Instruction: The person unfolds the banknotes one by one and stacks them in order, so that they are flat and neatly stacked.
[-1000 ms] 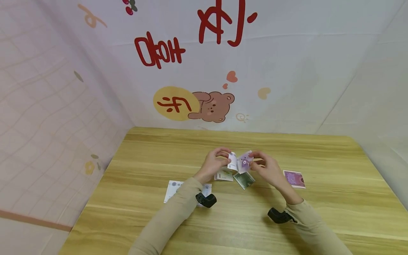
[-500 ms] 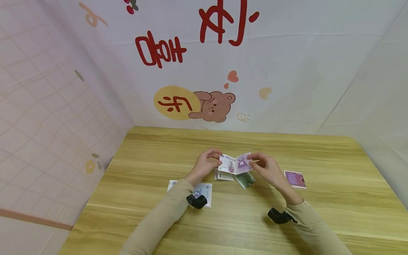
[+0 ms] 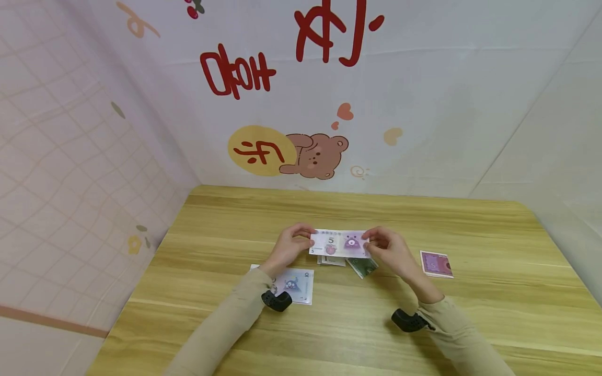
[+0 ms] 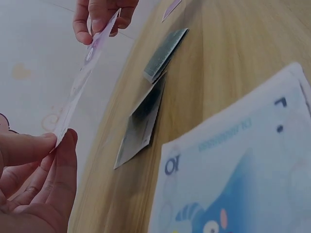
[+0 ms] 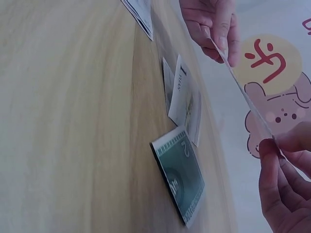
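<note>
A purple and white play banknote [image 3: 345,244] marked 5 is stretched out flat above the table. My left hand [image 3: 288,247] pinches its left end between thumb and fingers. At the opposite end, my right hand [image 3: 386,249] pinches the right edge. Both wrist views show the note nearly edge-on, held off the table. Beneath it lie a folded green note [image 5: 181,174] and a folded pale note [image 5: 187,99] marked 1, both partly covered in the head view. Near my left wrist rests a pile of blue and white notes [image 3: 301,286] marked 10, partly hidden by the sleeve.
To the right of my right hand lies a folded magenta note [image 3: 436,264] on the wooden table [image 3: 357,329]. A printed cloth backdrop [image 3: 423,104] rises behind the table's far edge. Each wrist carries a black camera [image 3: 276,301].
The purple 5 note was folded in the middle and is now spread flat. My left hand has moved left with its end, while my right hand has stayed almost in place.
</note>
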{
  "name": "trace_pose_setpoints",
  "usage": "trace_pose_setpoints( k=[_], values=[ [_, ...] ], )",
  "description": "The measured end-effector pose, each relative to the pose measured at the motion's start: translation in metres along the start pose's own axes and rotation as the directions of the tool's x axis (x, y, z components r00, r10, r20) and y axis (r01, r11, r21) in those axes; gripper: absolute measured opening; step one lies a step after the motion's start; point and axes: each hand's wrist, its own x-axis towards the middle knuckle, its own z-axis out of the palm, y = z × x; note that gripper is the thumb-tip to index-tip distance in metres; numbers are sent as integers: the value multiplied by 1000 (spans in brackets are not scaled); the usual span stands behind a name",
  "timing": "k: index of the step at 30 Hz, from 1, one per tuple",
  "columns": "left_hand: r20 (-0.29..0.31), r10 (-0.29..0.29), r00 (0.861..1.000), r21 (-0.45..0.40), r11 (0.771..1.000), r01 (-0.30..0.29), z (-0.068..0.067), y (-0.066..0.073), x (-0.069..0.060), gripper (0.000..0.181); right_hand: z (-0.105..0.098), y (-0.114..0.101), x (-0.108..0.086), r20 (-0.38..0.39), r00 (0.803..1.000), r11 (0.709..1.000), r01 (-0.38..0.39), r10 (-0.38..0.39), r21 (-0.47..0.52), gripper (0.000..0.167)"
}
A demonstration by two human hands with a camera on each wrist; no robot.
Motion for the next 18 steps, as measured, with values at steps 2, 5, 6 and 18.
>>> trace_pose_setpoints(
  k=[2,5,6,18],
  values=[
    [-6,-3,1000,-2,1000,3,-2,-10,4,29,2,11,3,-2,1000,1000,1,-1,11,18],
    [-17,-6,1000,5,1000,6,-6,-15,3,27,7,26,6,-3,1000,999,2,-1,33,20],
    [-19,-12,1000,9,1000,12,-8,-16,2,26,8,27,6,-2,1000,999,4,-4,43,19],
    [-6,-43,999,62,997,43,-31,-25,-11,25,29,24,6,43,998,998,46,-47,36,14]
  ],
)
